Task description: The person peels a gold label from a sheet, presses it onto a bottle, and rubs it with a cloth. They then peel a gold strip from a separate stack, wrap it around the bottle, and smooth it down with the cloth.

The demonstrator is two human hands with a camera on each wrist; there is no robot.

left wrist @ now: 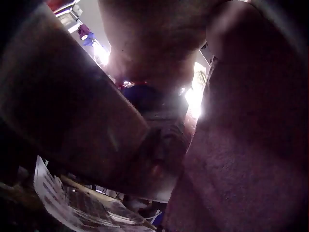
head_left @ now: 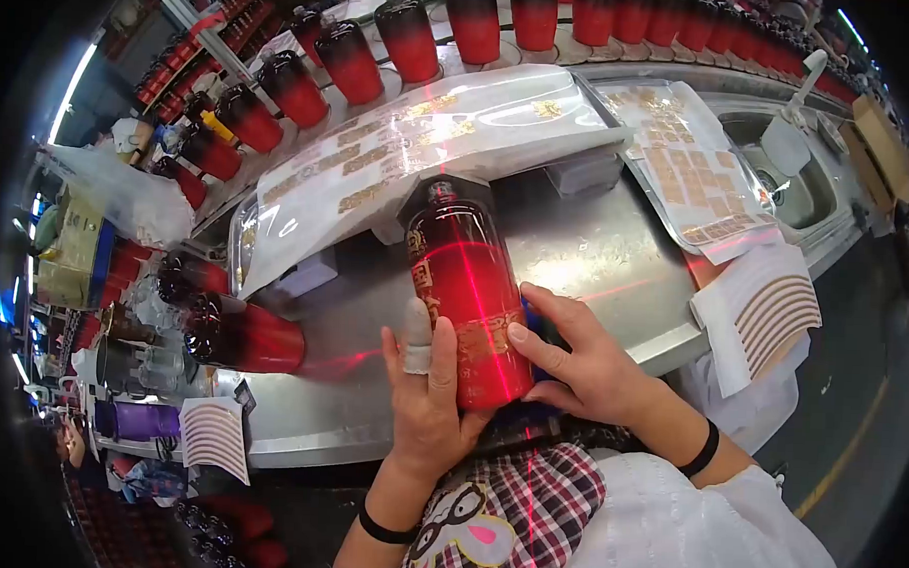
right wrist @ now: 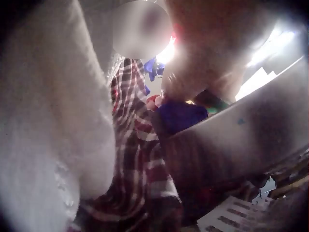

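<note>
2 hands (head_left: 426, 383) (head_left: 572, 363), 1 held btl (head_left: 469, 295), 2 gold-label sheets (head_left: 420, 133) (head_left: 694, 172), 2 curved-strip sticker pads (head_left: 764, 315) (head_left: 214, 436).

bottle (head_left: 466, 289) on table (head_left: 596, 259), between hands

No writing you can read here
You see gold marks on the gold label (head_left: 487, 347) of the red bottle (head_left: 464, 284), and rows of gold stickers on the long sticker sheet (head_left: 419, 143) and the right sticker sheet (head_left: 690, 177) behind it, but all are too small and blurred to make out; both wrist views are too dark and smeared to give you letters or numbers
</note>
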